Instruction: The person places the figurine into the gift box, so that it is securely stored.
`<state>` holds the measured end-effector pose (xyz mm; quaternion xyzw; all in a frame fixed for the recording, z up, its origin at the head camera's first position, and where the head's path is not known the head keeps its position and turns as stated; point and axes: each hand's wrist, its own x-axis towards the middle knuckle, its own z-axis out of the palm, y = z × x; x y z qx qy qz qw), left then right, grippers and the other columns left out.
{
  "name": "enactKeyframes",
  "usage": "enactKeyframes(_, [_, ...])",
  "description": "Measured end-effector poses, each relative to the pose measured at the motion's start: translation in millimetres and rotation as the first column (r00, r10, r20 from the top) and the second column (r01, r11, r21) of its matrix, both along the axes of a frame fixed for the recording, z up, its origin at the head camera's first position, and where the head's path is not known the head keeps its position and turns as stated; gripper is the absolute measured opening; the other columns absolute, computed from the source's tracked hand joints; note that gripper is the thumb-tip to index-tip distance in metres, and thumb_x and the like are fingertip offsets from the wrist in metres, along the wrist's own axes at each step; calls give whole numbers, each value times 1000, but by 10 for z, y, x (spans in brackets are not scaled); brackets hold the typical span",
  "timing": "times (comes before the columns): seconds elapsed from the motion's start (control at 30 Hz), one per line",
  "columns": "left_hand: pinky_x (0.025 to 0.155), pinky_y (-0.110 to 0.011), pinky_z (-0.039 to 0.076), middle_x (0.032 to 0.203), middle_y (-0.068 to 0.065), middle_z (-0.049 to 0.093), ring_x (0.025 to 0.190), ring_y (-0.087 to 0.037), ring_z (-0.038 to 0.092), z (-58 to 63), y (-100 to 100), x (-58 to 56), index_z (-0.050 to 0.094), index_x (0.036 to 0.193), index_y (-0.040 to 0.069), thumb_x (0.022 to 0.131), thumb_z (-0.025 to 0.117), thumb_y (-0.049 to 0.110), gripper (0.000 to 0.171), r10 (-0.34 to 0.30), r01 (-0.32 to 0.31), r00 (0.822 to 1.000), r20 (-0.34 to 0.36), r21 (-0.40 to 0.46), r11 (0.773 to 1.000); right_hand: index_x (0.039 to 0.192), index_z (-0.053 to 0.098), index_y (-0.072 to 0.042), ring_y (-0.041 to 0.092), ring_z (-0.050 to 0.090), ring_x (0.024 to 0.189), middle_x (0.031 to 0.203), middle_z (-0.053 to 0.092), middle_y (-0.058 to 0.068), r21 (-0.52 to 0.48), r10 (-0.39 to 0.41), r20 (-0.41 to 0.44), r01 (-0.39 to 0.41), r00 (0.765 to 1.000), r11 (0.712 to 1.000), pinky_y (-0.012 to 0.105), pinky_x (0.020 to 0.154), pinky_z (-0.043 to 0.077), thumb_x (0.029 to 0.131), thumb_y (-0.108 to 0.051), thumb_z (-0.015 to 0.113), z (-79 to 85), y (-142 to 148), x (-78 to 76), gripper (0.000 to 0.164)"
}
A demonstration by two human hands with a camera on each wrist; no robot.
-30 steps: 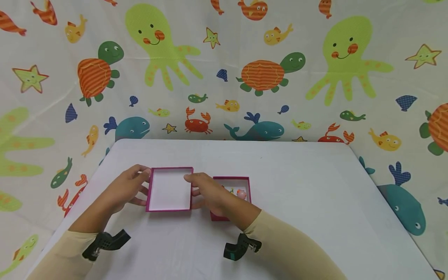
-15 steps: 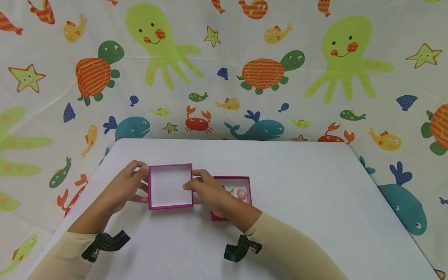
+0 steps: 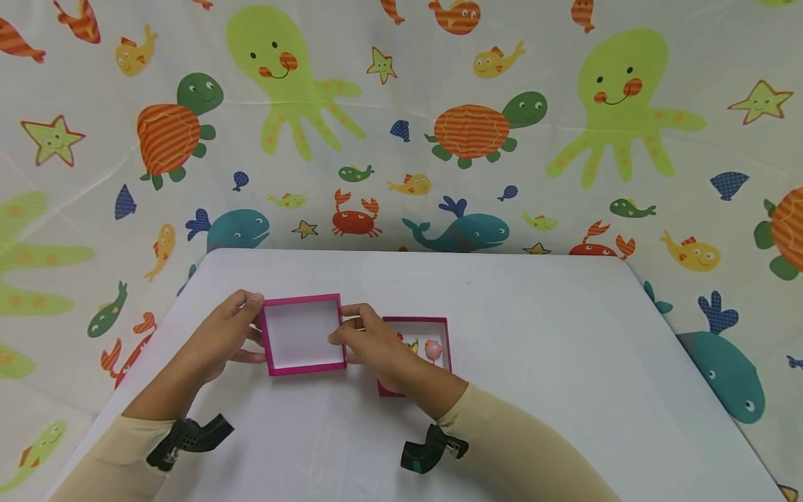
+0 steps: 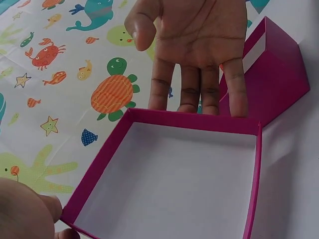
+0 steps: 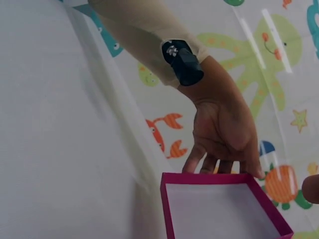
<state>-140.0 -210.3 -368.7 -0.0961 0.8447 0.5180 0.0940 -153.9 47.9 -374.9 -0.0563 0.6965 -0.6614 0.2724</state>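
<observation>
A shallow magenta box lid (image 3: 304, 336) with a white inside is held between the two hands, its hollow side facing the head camera. My left hand (image 3: 222, 331) grips its left side, thumb at the far left corner and fingers along the outer wall. On the opposite side is my right hand (image 3: 376, 345), with straight fingers (image 4: 237, 102) against the outer wall. Its thumb (image 4: 143, 36) stands away from the lid in the left wrist view, though it overlaps the lid in the head view. Close by, partly hidden under the right hand, sits the deeper magenta box (image 3: 447, 341).
Inside the box lie a small pink round item (image 3: 433, 349) and a small yellow-green item (image 3: 413, 345). Both stand on a white table (image 3: 564, 362). A curtain (image 3: 401, 90) printed with sea animals hangs behind the table and along its sides.
The lid has shifted slightly away from me and turned a little, tilting so its near wall shows wider. The right thumb has moved down along the lid's right edge. The deeper box stays put.
</observation>
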Motion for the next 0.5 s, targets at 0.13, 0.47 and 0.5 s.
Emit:
enactKeyframes(0.13, [72,-46,62,129,-27,49,105,-37,64,-8,3,-8,36,142,3,103,40,62,71,8,-8,1000,3,1,1000,139,50,-21,21,60,118,126,55,2,-11,-16,3,16,1000,1000,46,99,53,94,-27,72,-12,2,-7,50])
enactKeyframes(0.47, [70,-46,62,128,-27,49,102,-37,64,6,7,-7,38,138,1,106,41,55,63,-8,8,1000,-16,-2,1000,131,56,-12,24,59,113,120,60,5,-45,-62,9,62,998,997,43,95,56,100,-34,65,-46,-3,-56,39])
enactKeyframes(0.5, [70,-46,62,129,-27,48,103,-37,64,6,6,-6,37,138,0,106,41,55,63,-9,9,1000,-17,1,1000,130,56,-11,24,59,112,120,60,5,-45,-70,11,70,998,997,43,95,56,101,-35,64,-47,-8,-60,38])
